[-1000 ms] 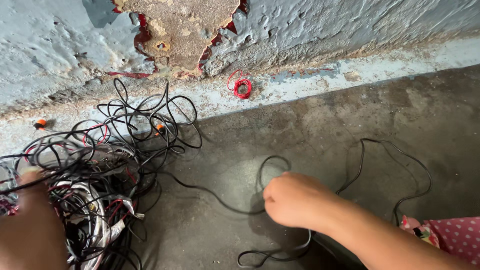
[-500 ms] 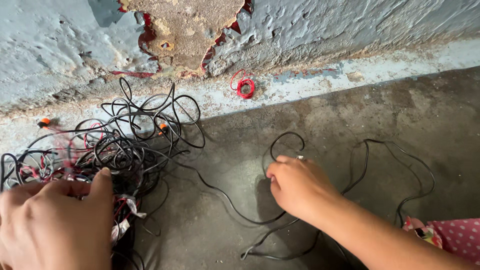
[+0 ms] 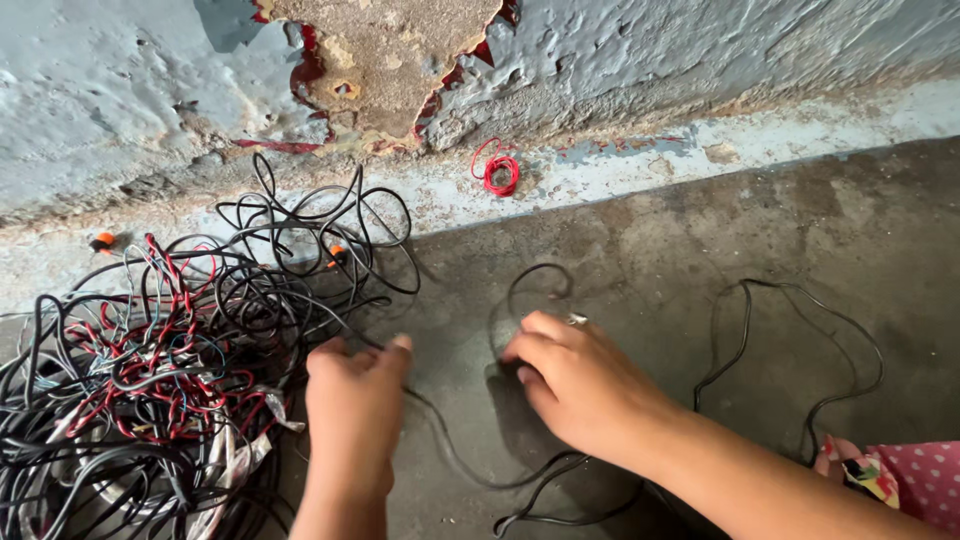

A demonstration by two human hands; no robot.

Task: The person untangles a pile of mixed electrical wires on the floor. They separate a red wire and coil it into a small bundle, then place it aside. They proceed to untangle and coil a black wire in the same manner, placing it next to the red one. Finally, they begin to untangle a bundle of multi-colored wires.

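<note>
A long black cable (image 3: 800, 345) lies in loose loops on the grey concrete floor. It runs from a big tangle of black, red and white wires (image 3: 150, 370) at the left. My left hand (image 3: 355, 405) sits just right of the tangle, with thumb and fingers pinched on the black cable where it leaves the pile. My right hand (image 3: 580, 385), a ring on one finger, is closed over the same cable a short way to the right. A small loop of the cable (image 3: 540, 285) rises just beyond its fingers.
A small coil of red wire (image 3: 497, 170) lies on the pale ledge at the foot of the peeling blue wall (image 3: 700, 50). Two orange plugs (image 3: 104, 240) sit near the tangle's far edge. Pink dotted fabric (image 3: 915, 480) shows at the bottom right.
My left hand has left the tangle and moved right onto the black cable near my right hand, uncovering the pile. My right hand has shifted slightly, and the small loop has changed shape.
</note>
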